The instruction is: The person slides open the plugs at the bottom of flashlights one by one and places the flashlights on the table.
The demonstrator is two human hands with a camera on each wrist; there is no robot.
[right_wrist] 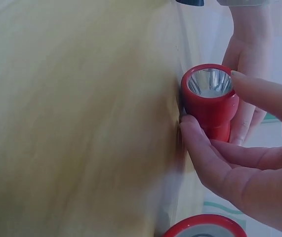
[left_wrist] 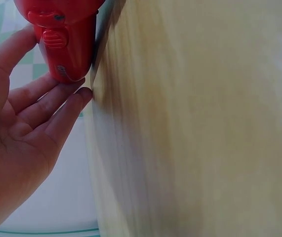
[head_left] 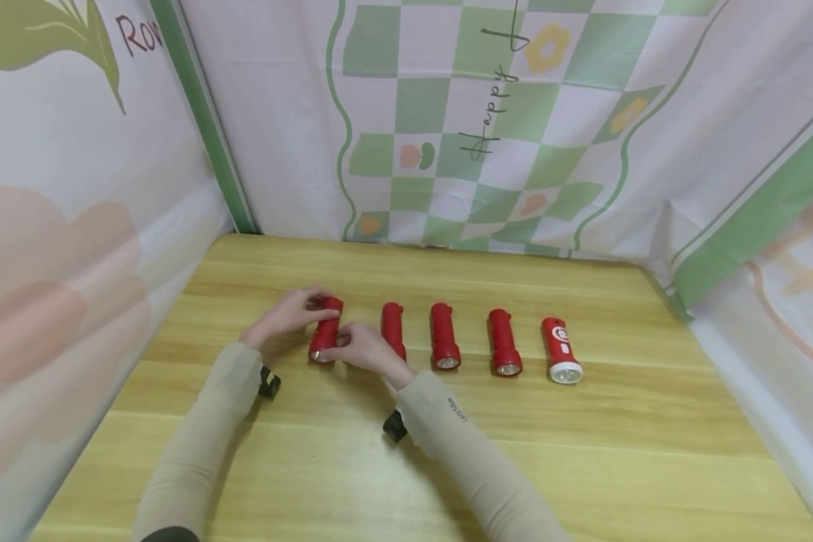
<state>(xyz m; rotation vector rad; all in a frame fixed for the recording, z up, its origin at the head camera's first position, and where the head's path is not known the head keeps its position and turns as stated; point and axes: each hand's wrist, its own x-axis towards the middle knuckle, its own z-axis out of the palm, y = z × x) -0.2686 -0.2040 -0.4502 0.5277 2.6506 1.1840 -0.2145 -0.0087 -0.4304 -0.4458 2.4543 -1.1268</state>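
A red flashlight (head_left: 325, 333) lies at the left end of a row on the wooden table, its lens toward the near side. Its tail end is held by my left hand (head_left: 290, 315), thumb along one side and fingertips round the end. At the lens end, my right hand (head_left: 364, 348) pinches the rim between thumb and forefinger. The right wrist view shows the silvery reflector inside the flashlight's head (right_wrist: 211, 101). A ridged slide switch (left_wrist: 55, 39) is visible on the body in the left wrist view.
Right of the hands are more red flashlights; the nearest one (head_left: 392, 324) is partly hidden by my right hand. Two similar ones (head_left: 444, 335) (head_left: 504, 342) follow, then one with a white head (head_left: 560, 346). Printed curtains (head_left: 291, 150) enclose the table (head_left: 583, 467).
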